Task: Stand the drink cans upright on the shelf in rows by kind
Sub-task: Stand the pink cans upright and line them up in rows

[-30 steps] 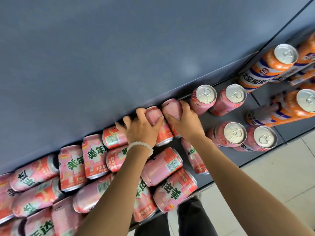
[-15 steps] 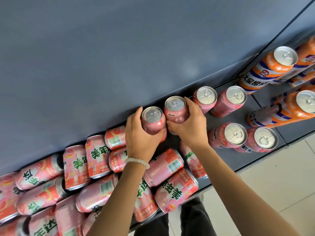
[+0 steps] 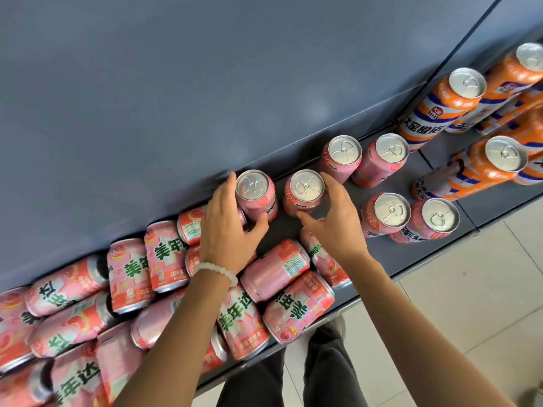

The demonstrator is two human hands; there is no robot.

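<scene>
Close by: toppled pink cans (image 3: 273, 268) crowd shelf (image 3: 382, 251) front.

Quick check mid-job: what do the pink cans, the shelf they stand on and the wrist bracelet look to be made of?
Pink cans: thin metal, likely aluminium, with bare silvery pull-tab lids and glossy printed walls.
Shelf: probably painted metal; flat matte blue-grey with a thin straight front edge.
Bracelet: round, milky white beads, stone, glass or plastic; cannot tell which.

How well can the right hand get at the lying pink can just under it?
Probably yes. The right hand is right above that lying can, whose upper side is bare; the hand's fingers are only loosely around an upright can.
</scene>
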